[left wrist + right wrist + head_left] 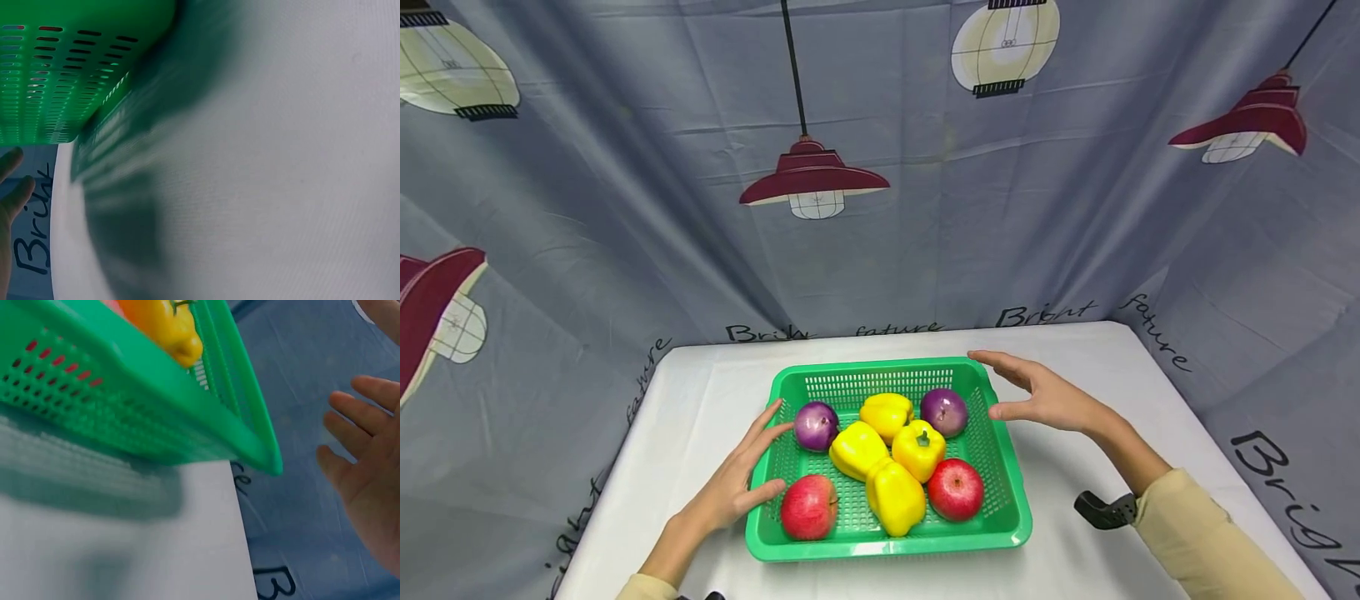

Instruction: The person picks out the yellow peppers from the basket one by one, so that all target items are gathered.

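Note:
A green plastic basket [887, 550] with perforated walls holds several yellow bell peppers [897, 498], two apples, one at the front left [808, 507] and one at the front right [956, 490], and two purple onions, left [816, 426] and right [944, 412]. My left hand [726, 487] is at the basket's left rim, fingers spread and overlapping the edge in the head view. On the opposite side my right hand [1052, 396] reaches to the right rim with thumb and fingers apart. In the right wrist view the right palm [375, 462] faces the basket [156, 400], with a gap between them.
A white cloth covers the table [1075, 517] beneath the basket. Behind and beside it hangs a grey-blue curtain [880, 267] printed with lamps and lettering. A black strap mount [1105, 510] sits on the right wrist. The basket casts a shadow [125, 231] in the left wrist view.

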{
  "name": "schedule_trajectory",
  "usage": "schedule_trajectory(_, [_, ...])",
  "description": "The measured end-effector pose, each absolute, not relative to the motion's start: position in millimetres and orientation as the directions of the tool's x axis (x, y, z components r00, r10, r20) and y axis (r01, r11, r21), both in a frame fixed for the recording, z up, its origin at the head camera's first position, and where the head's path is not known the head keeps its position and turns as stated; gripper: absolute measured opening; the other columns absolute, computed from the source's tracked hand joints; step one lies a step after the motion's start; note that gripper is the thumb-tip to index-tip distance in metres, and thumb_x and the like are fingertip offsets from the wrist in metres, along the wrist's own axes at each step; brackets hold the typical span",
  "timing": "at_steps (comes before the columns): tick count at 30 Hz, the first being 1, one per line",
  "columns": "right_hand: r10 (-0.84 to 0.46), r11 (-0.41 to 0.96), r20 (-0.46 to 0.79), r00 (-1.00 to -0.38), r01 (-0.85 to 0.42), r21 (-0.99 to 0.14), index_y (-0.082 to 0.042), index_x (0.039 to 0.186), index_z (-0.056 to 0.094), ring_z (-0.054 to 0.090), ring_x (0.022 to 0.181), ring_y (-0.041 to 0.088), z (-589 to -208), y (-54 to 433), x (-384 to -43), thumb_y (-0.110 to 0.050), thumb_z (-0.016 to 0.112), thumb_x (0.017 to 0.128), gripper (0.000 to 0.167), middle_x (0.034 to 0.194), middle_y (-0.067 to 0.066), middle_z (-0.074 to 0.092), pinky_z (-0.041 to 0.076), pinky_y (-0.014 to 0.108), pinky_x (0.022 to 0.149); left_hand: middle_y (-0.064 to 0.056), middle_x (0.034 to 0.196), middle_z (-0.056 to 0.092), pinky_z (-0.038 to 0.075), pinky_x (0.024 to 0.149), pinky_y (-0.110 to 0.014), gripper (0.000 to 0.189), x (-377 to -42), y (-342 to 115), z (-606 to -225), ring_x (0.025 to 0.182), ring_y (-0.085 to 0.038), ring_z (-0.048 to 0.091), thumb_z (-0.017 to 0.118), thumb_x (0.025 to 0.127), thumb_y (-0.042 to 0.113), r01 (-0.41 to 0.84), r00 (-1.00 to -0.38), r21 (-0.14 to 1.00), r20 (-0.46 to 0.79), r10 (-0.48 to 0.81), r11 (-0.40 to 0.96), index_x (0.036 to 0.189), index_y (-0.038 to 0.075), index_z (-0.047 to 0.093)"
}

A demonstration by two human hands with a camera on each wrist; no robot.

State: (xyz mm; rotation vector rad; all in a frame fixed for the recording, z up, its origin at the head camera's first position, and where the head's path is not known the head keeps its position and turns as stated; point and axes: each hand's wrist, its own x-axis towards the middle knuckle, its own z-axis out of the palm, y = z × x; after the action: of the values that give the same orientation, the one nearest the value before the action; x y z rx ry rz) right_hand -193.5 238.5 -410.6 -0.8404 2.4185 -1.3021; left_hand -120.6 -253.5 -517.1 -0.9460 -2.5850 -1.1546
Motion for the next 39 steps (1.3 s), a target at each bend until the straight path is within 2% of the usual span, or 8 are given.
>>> schedule_trajectory(8, [-0.694,0.364,0.007,-0.719,-0.36,-0.859,-0.015,0.155,0.041,0.029,0.146,0.039,-410.8,208.9,-198.8,-0.031,0.084,0.082,0.086,0.157,0.011,0.041,0.021,0.071,0.11,-0.017,0.166,0.018,0.029,0.098,-0.078,0.075,-117.3,-255.7,-519.0,0.15,-0.034,0.023,0.067,0.08,0.02,0.585,-0.805,0.646,0.385,0.452,0.491,0.15,0.007,0.045])
schedule_trajectory(13, [-0.731,0.401,-0.055,-0.681,-0.363,-0.841,-0.01,0.151,0.045,0.035,0.144,0.038,-415.5,191.1,-203.3,-0.036,0.086,0.079,0.087,0.153,0.013,0.046,0.027,0.067,0.11,-0.018,0.165,0.018,0.029,0.099,-0.077,0.073,-117.5,-256.3,-520.5,0.15,-0.035,0.022,0.066,0.082,0.019,0.585,-0.804,0.651,0.384,0.455,0.483,0.15,0.007,0.045])
schedule_trajectory(19, [-0.792,0.409,-0.114,-0.599,-0.383,-0.829,-0.003,0.147,0.048,0.046,0.133,0.041,-421.1,170.5,-211.6,-0.029,0.086,0.078,0.083,0.148,0.016,0.05,0.037,0.064,0.106,-0.019,0.165,0.018,0.028,0.099,-0.077,0.072,-117.5,-256.2,-519.9,0.15,-0.035,0.021,0.066,0.082,0.019,0.583,-0.804,0.658,0.383,0.454,0.476,0.15,0.007,0.045])
schedule_trajectory(26, [-0.801,0.467,-0.197,-0.565,-0.383,-0.797,-0.005,0.142,0.055,0.049,0.132,0.034,-424.7,152.2,-217.3,-0.033,0.088,0.074,0.08,0.142,0.006,0.056,0.039,0.057,0.108,-0.017,0.166,0.018,0.027,0.101,-0.076,0.072,-117.9,-254.2,-518.2,0.151,-0.034,0.02,0.066,0.083,0.017,0.582,-0.805,0.656,0.384,0.452,0.481,0.15,0.005,0.044])
schedule_trajectory(30, [-0.808,0.471,-0.206,-0.551,-0.394,-0.789,-0.005,0.138,0.058,0.056,0.113,0.037,-430.4,145.1,-216.0,-0.032,0.089,0.074,0.076,0.132,0.004,0.061,0.05,0.046,0.093,-0.017,0.166,0.018,0.027,0.101,-0.077,0.073,-118.2,-252.8,-518.3,0.151,-0.033,0.02,0.066,0.083,0.017,0.585,-0.803,0.655,0.389,0.451,0.477,0.151,0.006,0.044])
schedule_trajectory(32, [-0.816,0.467,-0.204,-0.54,-0.409,-0.784,-0.005,0.136,0.06,0.056,0.099,0.039,-433.7,142.7,-215.0,-0.032,0.09,0.073,0.074,0.125,0.002,0.062,0.05,0.038,0.081,-0.016,0.166,0.017,0.027,0.101,-0.077,0.073,-118.2,-252.2,-518.6,0.151,-0.033,0.02,0.066,0.083,0.017,0.586,-0.803,0.657,0.39,0.451,0.474,0.151,0.007,0.043])
schedule_trajectory(34, [-0.823,0.463,-0.202,-0.532,-0.421,-0.78,-0.006,0.134,0.061,0.055,0.09,0.043,-436.1,141.3,-214.1,-0.031,0.09,0.073,0.072,0.121,0.001,0.063,0.046,0.031,0.072,-0.016,0.166,0.017,0.027,0.101,-0.077,0.073,-118.4,-251.8,-519.0,0.151,-0.032,0.02,0.066,0.083,0.017,0.585,-0.804,0.659,0.39,0.449,0.473,0.152,0.007,0.042])
schedule_trajectory(39, [-0.822,0.467,-0.201,-0.533,-0.429,-0.773,-0.006,0.132,0.062,0.055,0.088,0.039,-438.3,140.6,-213.0,-0.03,0.091,0.072,0.071,0.12,-0.001,0.063,0.045,0.028,0.071,-0.017,0.166,0.018,0.026,0.102,-0.076,0.073,-118.8,-251.0,-520.2,0.151,-0.032,0.02,0.065,0.084,0.018,0.583,-0.805,0.66,0.39,0.447,0.473,0.152,0.006,0.042])
